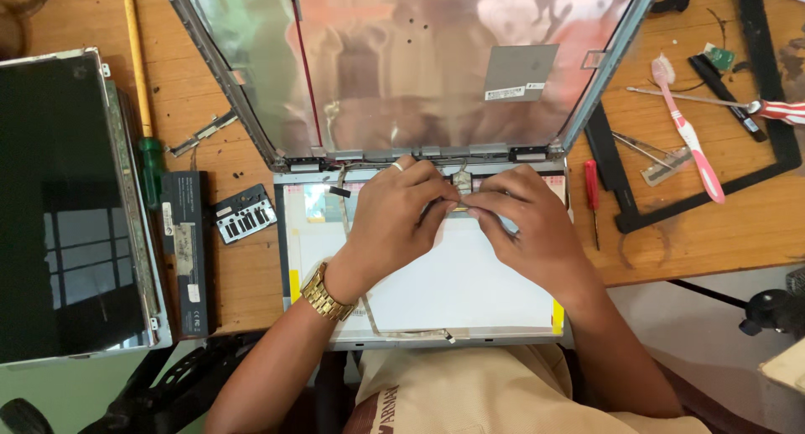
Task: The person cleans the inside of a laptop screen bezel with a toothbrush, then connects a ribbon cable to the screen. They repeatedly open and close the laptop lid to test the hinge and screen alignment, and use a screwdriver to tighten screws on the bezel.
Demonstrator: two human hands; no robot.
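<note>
1. Left hand (394, 224) and right hand (524, 224) meet fingertip to fingertip over the top edge of a white display panel (436, 287). Both pinch a small connector with a flat cable (459, 187); which hand carries the grip cannot be told.
2. The left wrist bears a gold metal watch (323, 293); a ring sits on one left finger.
3. The panel lies flat under both hands, matt white, rectangular, with yellow tape at its lower corners. A thin ribbon cable (356, 258) runs down it beneath the left forearm.
4. Just beyond the hands stands the opened laptop lid shell (402, 65), lined with shiny, wrinkled foil, hinged at the panel's far edge.
5. Left of the left hand, on the wooden surface (243, 275): a small black ribbed part (244, 215), a long black battery pack (188, 249), a green-handled screwdriver (144, 107) and, farthest out, a second glossy dark screen panel (71, 207).
6. Right of the right hand: a small red screwdriver (592, 195), a black plastic bezel frame (776, 107), metal tweezers (641, 145) and a pink-and-white toothbrush (689, 132).
</note>
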